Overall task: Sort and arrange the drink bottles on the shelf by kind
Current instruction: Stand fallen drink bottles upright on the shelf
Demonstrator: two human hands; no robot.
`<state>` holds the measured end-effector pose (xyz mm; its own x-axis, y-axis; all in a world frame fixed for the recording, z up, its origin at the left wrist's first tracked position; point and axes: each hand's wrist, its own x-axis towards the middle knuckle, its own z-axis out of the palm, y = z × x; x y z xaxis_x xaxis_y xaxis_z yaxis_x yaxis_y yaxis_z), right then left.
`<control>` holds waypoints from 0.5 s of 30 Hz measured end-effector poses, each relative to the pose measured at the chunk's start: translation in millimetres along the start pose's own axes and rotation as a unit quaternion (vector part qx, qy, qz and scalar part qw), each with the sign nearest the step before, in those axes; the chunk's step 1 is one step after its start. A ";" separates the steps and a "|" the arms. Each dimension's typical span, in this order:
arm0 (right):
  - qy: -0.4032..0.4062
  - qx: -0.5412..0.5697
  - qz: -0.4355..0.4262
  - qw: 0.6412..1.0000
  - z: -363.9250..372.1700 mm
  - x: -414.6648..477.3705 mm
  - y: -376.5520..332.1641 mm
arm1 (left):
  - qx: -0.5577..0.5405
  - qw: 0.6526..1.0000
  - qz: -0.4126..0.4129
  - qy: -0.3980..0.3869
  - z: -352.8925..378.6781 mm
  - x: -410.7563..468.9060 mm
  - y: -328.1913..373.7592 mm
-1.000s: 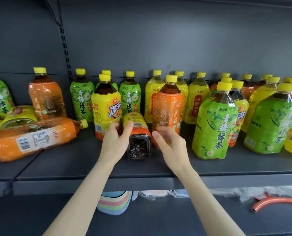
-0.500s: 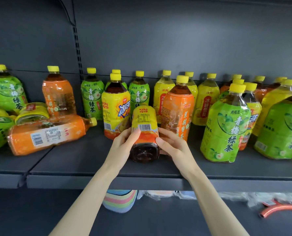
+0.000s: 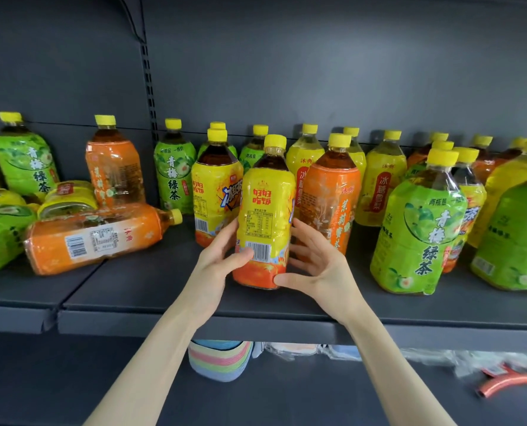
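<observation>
Yellow-label bottle (image 3: pixel 265 210), upright, dark tea inside, left hand (image 3: pixel 216 267) and right hand (image 3: pixel 320 267) gripping its lower half

**Glossy plastic, matt metal**

At mid-frame I see the bottle (image 3: pixel 265 210) as clear plastic under a glossy, wrinkled film label, with a smooth yellow plastic cap (image 3: pixel 275 142). The shelf (image 3: pixel 163 287) looks like matt dark-grey painted metal. At lower right, the orange hose (image 3: pixel 514 383) looks smooth and faintly shiny.
</observation>
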<state>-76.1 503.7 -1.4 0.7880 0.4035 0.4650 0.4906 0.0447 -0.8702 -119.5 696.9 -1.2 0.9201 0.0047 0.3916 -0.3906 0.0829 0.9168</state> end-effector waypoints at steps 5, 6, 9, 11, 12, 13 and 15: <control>0.005 -0.038 -0.011 0.999 2.4 0.8 0.1 | 0.088 0.993 0.027 0.068 11.5 4.2 5.8; 0.003 -0.046 -0.013 0.999 2.8 0.8 -0.3 | 0.103 0.991 0.033 0.077 10.9 5.5 6.4; 0.009 -0.068 -0.016 0.998 4.1 1.6 -0.1 | 0.136 0.988 0.033 0.070 2.3 8.9 7.4; 0.017 -0.070 -0.004 0.997 4.8 2.6 1.9 | 0.129 0.990 0.022 0.051 -4.3 9.6 5.1; 0.013 -0.078 0.005 0.997 5.1 3.3 2.7 | 0.121 0.991 0.017 0.047 -6.0 9.3 3.1; 0.004 -0.086 0.014 0.996 5.2 4.4 3.6 | 0.116 0.992 0.016 0.048 -7.0 9.3 1.2; -0.011 -0.092 0.036 0.995 5.7 6.1 5.9 | 0.117 0.991 0.019 0.059 -7.4 10.6 -1.5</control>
<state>-70.6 511.6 -4.6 0.8161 0.4192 0.3977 0.4950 -0.1519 -0.8555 -108.9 704.2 0.9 0.8963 0.1217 0.4265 -0.4076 -0.1532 0.9002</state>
